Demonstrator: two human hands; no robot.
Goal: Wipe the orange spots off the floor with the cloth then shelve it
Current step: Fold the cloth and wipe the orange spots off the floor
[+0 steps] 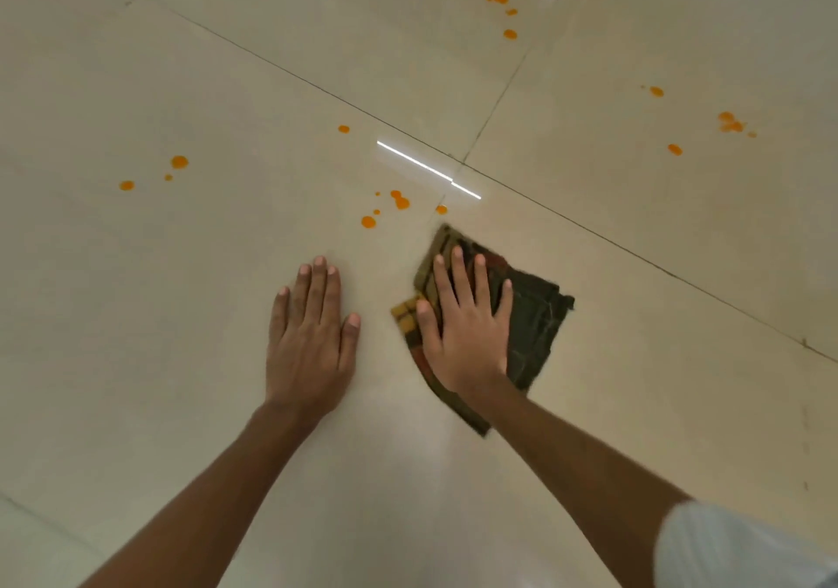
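Observation:
A dark green checked cloth [530, 315] with yellow and red stripes lies folded on the pale tiled floor [226, 66]. My right hand [462, 329] presses flat on its left half, fingers spread. My left hand [313, 329] rests flat on the bare tile beside it, holding nothing. Orange spots dot the floor: a cluster [399, 202] just beyond the cloth's far corner, a group at the left [179, 162], one single spot [343, 129], more at the far right [730, 122] and at the top [503, 0].
Dark grout lines [317, 88] cross the tiles diagonally. A bright strip of reflected ceiling light [426, 169] shines near the tile joint. A white sleeve [734, 551] shows at the bottom right. No shelf is in view.

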